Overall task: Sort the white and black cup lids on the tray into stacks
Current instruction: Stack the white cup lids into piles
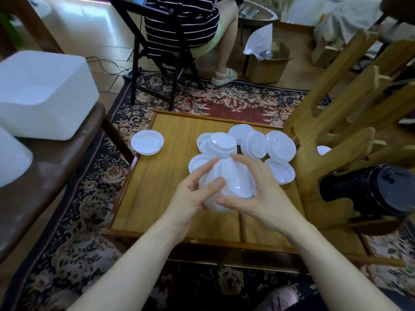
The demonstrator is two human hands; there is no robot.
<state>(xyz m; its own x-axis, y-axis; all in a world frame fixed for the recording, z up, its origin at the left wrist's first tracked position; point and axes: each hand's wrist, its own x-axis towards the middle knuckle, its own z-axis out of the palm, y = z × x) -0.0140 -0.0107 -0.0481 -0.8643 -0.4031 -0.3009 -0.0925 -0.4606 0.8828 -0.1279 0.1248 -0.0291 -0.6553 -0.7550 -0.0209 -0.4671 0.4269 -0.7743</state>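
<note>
Above the wooden tray (157,176), the left hand (193,194) and right hand (251,194) both grip a stack of white lids (226,182), near the loose white lids (258,144) beyond; squeezed unevenly, the slippery stack could splay and scatter.
</note>
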